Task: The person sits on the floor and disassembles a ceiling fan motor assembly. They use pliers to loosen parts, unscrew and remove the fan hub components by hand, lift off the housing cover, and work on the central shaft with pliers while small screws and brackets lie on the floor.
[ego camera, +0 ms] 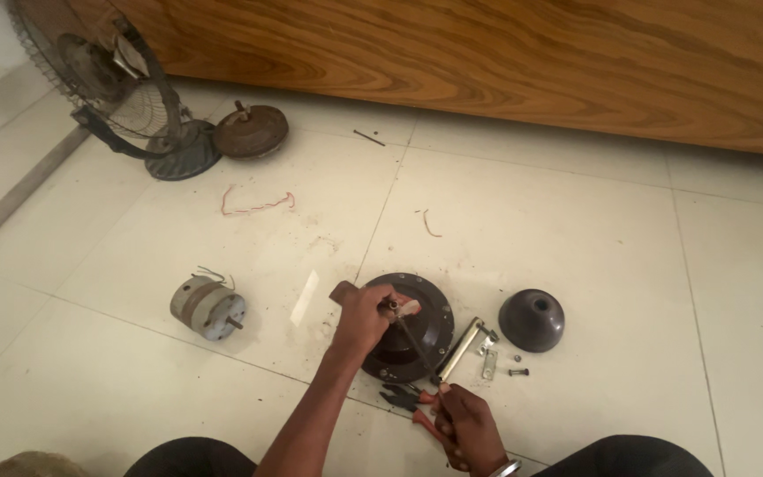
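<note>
Small grey motor [208, 307] on floor at nine o'clock. Left hand [364, 320], grip closed on a wooden handle [343, 291], rests on the dark round fan housing [417, 322] at centre. Right hand [465, 428], six o'clock, grip closed around a screwdriver [412, 340]. Dark dome cover [532, 320] at three o'clock.

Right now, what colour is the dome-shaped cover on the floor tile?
Dark grey dome-shaped cover, seen best in the head view.

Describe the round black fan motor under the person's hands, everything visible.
The fan motor is a round, dark, metal-looking disc lying flat on the white tile floor. Small holes ring its rim. The left hand rests on its left side; the right hand holds a thin tool to its centre.
</note>
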A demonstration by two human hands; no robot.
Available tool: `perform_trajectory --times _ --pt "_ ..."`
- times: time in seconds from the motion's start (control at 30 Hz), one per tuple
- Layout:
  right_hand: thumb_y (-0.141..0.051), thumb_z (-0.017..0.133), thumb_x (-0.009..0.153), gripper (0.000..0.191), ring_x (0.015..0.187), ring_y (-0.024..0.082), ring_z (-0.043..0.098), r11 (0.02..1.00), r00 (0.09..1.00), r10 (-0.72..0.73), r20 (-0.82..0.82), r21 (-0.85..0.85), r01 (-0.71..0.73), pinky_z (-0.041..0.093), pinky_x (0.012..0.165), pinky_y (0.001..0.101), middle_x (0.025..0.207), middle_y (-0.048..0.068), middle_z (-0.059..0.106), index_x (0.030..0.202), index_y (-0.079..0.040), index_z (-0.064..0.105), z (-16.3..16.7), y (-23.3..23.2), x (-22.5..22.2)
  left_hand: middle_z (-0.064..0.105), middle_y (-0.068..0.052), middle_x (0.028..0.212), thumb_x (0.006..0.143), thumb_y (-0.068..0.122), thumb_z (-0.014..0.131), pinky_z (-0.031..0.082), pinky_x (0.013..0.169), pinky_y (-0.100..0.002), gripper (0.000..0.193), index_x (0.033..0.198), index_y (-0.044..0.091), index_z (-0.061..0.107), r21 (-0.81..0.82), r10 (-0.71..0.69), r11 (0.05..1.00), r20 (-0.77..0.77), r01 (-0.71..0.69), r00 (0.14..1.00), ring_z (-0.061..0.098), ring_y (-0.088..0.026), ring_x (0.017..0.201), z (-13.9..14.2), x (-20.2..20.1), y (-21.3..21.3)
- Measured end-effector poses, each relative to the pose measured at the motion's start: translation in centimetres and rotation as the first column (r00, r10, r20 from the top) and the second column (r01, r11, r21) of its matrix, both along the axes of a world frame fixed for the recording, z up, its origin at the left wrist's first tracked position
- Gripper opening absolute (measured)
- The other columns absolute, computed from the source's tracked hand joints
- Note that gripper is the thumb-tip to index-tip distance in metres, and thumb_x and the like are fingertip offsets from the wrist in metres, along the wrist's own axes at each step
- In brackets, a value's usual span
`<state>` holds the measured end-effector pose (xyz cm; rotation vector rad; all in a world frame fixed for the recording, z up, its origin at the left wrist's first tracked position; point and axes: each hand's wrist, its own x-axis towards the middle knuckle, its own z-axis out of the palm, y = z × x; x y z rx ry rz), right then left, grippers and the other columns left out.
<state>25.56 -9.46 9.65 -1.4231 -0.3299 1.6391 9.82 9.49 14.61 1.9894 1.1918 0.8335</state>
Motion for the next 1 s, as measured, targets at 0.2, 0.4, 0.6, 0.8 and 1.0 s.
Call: perform_trajectory --times 0.2,0.4,0.6,0.8,1.0 --pt "-0.023 0.050 0.102 0.032 0.069 0.009 0.058 0.957 0.979 -0.044 0.201 0.291 -0.016 0.065 0.071 0.0306 0.074 0.006 0.059 0.096 0.007 0.062 -2.0 0.2 -1.5 0.080 -0.015 0.093 0.073 -0.014 0.068 0.059 0.075 -0.034 0.021 0.089 -0.002 0.073 0.004 -0.010 1.000 0.053 0.010 0.999 0.077 -0.028 0.088 0.3 0.0 -0.2" --pt "-0.015 0.048 0.102 0.025 0.091 0.011 0.070 0.945 0.992 -0.056 0.116 0.326 0.015 0.068 0.076 0.0320 0.091 0.006 0.066 0.100 0.007 0.060 -0.6 0.1 -1.6 0.079 -0.015 0.092 0.080 -0.007 0.071 0.059 0.076 -0.034 0.014 0.092 0.000 0.075 -0.102 0.017 0.995 0.018 -0.015 1.000 0.078 -0.026 0.087 1.1 0.5 -0.3" --pt "-0.043 0.047 0.101 0.040 0.035 0.009 0.021 0.995 0.980 0.048 -0.192 -0.077 -0.064 0.017 0.031 0.0270 0.057 -0.001 0.034 0.098 -0.007 0.062 3.1 0.0 0.4 0.077 -0.017 0.089 0.079 -0.008 0.071 0.057 0.073 -0.037 0.013 0.091 -0.001 0.073 -0.072 0.011 0.997 0.004 -0.010 1.000 0.077 -0.029 0.084 1.4 0.3 -0.4" --pt "-0.040 0.048 0.104 0.035 0.037 0.009 0.020 0.996 0.958 0.052 -0.284 -0.060 -0.072 0.014 0.032 0.0269 0.059 -0.002 0.033 0.085 -0.011 0.046 4.4 0.1 1.0 0.075 -0.018 0.086 0.077 -0.010 0.069 0.056 0.073 -0.038 0.017 0.091 -0.001 0.072 -0.048 0.022 0.999 0.017 -0.021 1.000 0.076 -0.031 0.083 1.3 0.2 -0.4" --pt "-0.042 0.049 0.103 0.039 0.035 0.010 0.024 0.998 0.990 0.058 -0.130 -0.016 -0.060 0.015 0.031 0.0286 0.059 -0.001 0.036 0.085 -0.008 0.049 4.1 -0.1 0.1 0.075 -0.019 0.086 0.076 -0.010 0.070 0.056 0.072 -0.038 0.017 0.089 -0.001 0.071 0.002 0.013 1.000 0.002 -0.013 1.000 0.075 -0.033 0.084 1.1 0.1 -0.3"
